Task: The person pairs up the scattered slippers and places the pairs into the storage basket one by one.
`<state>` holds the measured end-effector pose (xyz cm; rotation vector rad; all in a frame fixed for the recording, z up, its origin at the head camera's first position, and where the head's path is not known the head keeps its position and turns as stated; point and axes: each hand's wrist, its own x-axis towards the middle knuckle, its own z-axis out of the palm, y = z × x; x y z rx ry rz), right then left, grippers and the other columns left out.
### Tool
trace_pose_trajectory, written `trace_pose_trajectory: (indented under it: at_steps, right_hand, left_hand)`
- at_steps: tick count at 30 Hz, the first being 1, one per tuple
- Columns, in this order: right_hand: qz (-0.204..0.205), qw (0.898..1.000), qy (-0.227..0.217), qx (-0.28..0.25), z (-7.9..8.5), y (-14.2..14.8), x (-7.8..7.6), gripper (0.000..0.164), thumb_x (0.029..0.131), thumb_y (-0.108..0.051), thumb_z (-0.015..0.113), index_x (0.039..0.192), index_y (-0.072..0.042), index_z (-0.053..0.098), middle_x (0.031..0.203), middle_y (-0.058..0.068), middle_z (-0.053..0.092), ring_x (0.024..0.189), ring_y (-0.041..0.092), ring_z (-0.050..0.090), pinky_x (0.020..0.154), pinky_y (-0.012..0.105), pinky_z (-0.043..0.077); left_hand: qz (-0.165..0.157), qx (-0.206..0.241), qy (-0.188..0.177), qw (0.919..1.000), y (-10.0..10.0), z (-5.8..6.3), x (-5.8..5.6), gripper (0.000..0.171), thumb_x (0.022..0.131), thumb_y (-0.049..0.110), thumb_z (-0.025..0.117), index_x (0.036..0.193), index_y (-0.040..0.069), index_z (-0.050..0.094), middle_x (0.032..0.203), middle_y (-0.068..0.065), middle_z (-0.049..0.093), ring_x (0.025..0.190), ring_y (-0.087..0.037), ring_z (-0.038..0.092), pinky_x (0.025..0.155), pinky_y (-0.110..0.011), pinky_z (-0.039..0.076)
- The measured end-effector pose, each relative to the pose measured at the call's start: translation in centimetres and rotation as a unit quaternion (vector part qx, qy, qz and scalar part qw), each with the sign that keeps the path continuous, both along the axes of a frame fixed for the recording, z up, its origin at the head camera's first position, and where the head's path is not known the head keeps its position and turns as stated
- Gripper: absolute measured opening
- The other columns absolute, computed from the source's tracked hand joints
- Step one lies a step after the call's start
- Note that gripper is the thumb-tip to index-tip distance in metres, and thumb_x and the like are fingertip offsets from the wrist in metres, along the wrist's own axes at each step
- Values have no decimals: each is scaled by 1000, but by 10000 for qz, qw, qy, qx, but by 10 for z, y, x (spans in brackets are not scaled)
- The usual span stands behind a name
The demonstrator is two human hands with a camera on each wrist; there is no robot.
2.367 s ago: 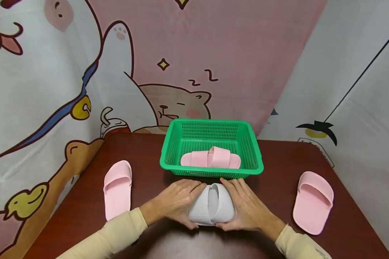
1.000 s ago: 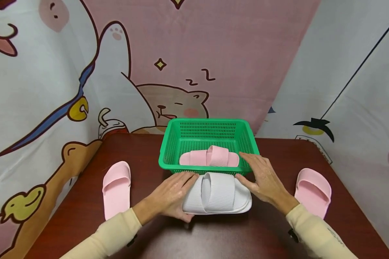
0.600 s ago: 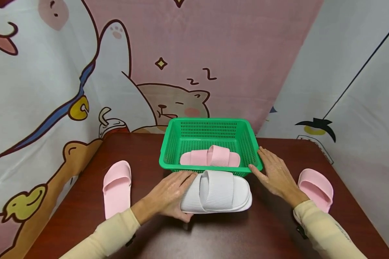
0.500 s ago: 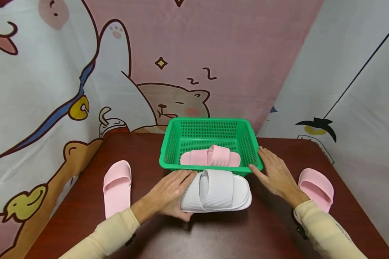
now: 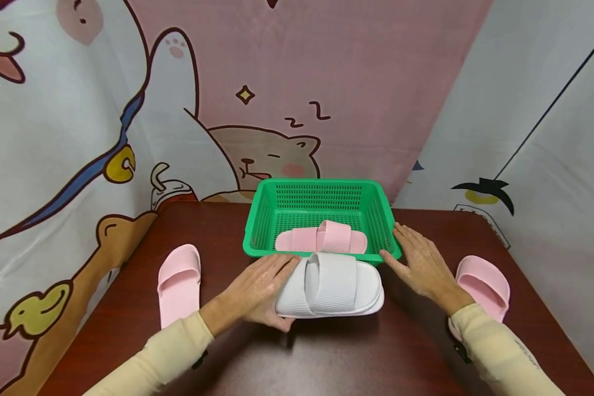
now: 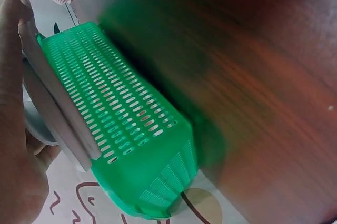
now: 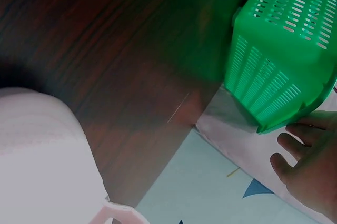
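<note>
My left hand point(image 5: 259, 289) grips a pair of white slippers point(image 5: 334, 283) by their left end, with the thumb below and fingers behind. The pair is nested, straps side by side, and held above the table just in front of the green basket point(image 5: 322, 183). In the left wrist view the edges of the white slippers point(image 6: 68, 116) run alongside the basket wall point(image 6: 124, 169). My right hand point(image 5: 423, 264) rests at the basket's front right corner, thumb on the rim and fingers along the outer side. Nested pink slippers point(image 5: 335, 237) lie inside the basket.
A single pink slipper point(image 5: 180, 286) lies on the dark red table point(image 5: 218, 368) at the left. Another pink slipper point(image 5: 482, 286) lies at the right, partly behind my right forearm. A cartoon-print cloth point(image 5: 366, 99) hangs behind the table.
Both hands held the white slippers at first; my right hand let go and moved to the basket's corner. My left hand has raised the pair slightly toward the basket.
</note>
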<state>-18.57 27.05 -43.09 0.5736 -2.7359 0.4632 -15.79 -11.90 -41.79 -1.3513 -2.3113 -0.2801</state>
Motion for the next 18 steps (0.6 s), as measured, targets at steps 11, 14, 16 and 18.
trace_pose_trajectory:
  at_steps: [11, 14, 16, 18]
  right_hand:
    - [-66, 9999, -154, -32, 2, -1, 1, 74, 100, -46, 57, 146, 10, 46, 152, 27, 42, 139, 47, 37, 107, 66, 31]
    - [-61, 9998, -174, -1, 3, -1, 1, 73, 100, -47, 57, 146, 9, 46, 153, 26, 42, 139, 46, 37, 107, 66, 30]
    - [-28, 9999, -128, -7, 3, -1, 0, 72, 100, -45, 58, 146, 9, 47, 152, 26, 43, 139, 46, 37, 107, 65, 31]
    - [28, 10000, -60, 8, 2, 0, 1, 69, 99, -41, 60, 145, 9, 48, 152, 26, 43, 138, 46, 38, 106, 65, 31]
  left_hand:
    - [0, -49, 143, 9999, 4, 11, -6, 112, 60, 66, 77, 141, -6, 47, 134, -18, 54, 121, -30, 54, 106, -40, 43]
    - [1, 3, 199, 9998, 6, 15, -9, 109, 62, 64, 77, 141, -7, 47, 134, -18, 54, 121, -31, 54, 105, -42, 44]
    - [10, 27, 229, 9997, 8, 18, -12, 108, 64, 64, 76, 141, -6, 47, 134, -19, 54, 122, -31, 54, 104, -43, 45]
    - [16, 74, 228, 9997, 9, 21, -15, 107, 66, 63, 75, 141, -6, 47, 135, -19, 54, 123, -32, 54, 105, -43, 44]
